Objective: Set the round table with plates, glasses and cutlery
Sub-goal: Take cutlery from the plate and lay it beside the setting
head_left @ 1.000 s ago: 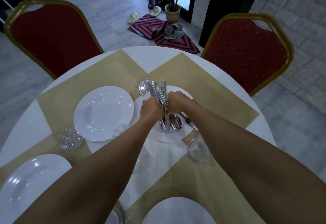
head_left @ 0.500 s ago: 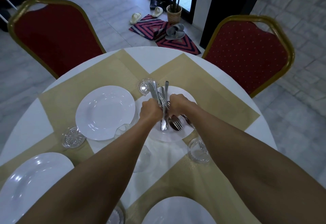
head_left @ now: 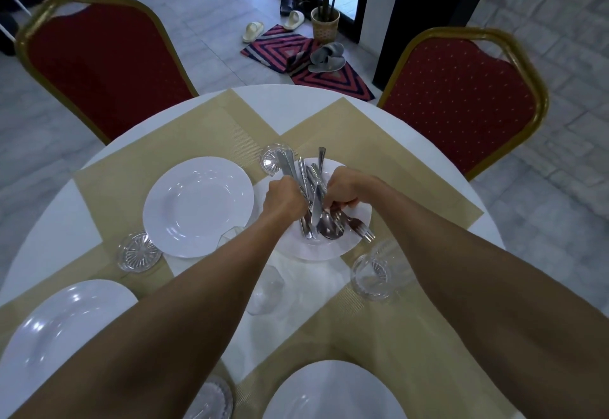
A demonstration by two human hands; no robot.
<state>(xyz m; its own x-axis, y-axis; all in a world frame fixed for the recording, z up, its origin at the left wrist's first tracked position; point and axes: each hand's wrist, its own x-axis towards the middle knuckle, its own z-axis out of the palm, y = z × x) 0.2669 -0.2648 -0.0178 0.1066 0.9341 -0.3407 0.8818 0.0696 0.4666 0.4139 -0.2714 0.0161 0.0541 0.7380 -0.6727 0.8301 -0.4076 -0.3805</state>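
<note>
With the left hand [head_left: 284, 199] gripping the cutlery bundle [head_left: 309, 187] and the right hand [head_left: 341, 189] pinching one piece, loosened pieces could clatter onto the plate [head_left: 357, 220].

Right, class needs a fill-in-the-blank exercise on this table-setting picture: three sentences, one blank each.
1. Both hands hold a bundle of ___ over the far plate.
2. The chairs have gold frames and ___ upholstery.
3. The left hand and right hand work above a ___ tablecloth.

Missing words: cutlery; red; white
</note>
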